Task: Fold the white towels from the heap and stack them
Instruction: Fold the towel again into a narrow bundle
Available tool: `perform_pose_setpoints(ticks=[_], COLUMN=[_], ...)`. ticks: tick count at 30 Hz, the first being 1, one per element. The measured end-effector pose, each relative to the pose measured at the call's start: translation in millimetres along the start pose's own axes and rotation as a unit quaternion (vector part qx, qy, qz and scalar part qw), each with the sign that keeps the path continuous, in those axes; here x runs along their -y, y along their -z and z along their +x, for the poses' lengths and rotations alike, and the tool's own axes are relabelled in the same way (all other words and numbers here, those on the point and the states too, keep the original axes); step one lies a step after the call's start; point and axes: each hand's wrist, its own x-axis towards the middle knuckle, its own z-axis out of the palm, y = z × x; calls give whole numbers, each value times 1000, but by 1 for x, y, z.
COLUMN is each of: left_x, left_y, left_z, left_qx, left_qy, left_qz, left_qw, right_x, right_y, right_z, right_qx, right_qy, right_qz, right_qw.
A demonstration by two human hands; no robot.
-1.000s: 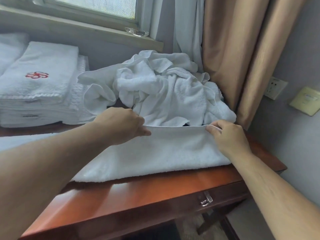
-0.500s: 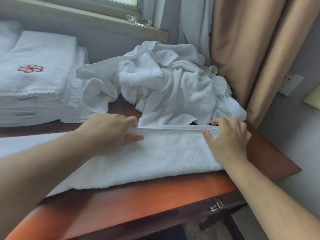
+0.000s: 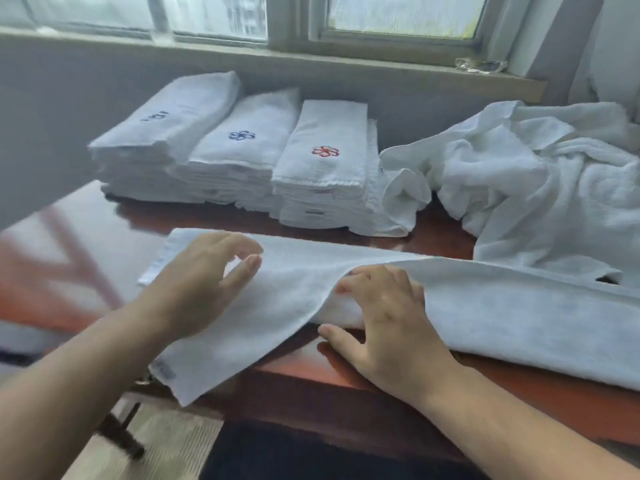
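Smoothing one long towel (image 3: 485, 313) on the tabletop (image 3: 450, 386), held left hand (image 3: 204, 282) loosely spread over it, right hand (image 3: 388, 327) flat, partly tucked under its fold. Had three stacks (image 3: 322, 161) done behind; faced a heap (image 3: 536, 188) unfolded.

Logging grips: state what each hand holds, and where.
Left hand open over the towel, holding nothing; right hand tucked into its middle fold, grip unclear.

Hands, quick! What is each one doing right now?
Left hand: open, fingers relaxed over the towel.
Right hand: open, fingers slid under the towel's fold, gripping nothing.
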Motion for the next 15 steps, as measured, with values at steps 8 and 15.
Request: perform_pose_setpoints(ticks=[8, 15], left_x=[45, 62], left_y=[27, 46], left_z=[-49, -49], left_qx=[27, 32], left_qy=[45, 86], left_qz=[15, -288], left_qw=[999, 953], right_x=[52, 58], right_y=[-29, -36], right_z=[37, 60], right_qx=[-1, -62], right_qy=[108, 161], right_qz=[-38, 49], right_qw=[993, 984])
